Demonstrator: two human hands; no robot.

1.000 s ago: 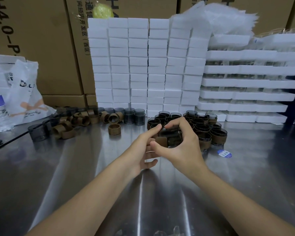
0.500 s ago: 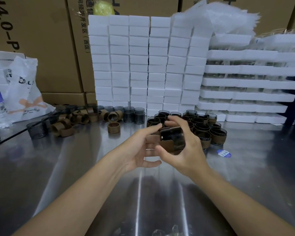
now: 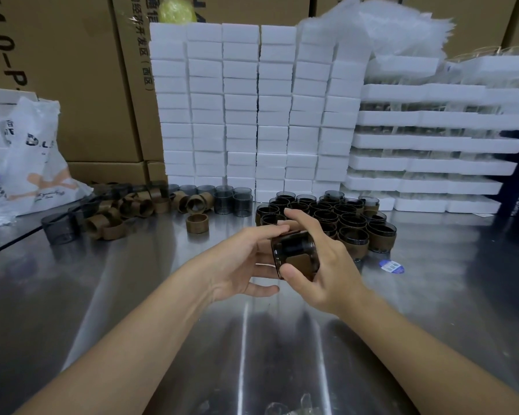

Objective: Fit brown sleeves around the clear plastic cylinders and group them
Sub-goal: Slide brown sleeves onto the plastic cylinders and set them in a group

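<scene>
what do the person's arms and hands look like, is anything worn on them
Nothing worn shows. The left forearm and right forearm are bare, with no shirt cuffs in frame. The left hand and right hand have no gloves, rings, watch or bands.

The cardboard box [image 3: 57, 70] reads "4.0-P"; the white plastic bag [image 3: 39, 163] shows "D.L".
</scene>
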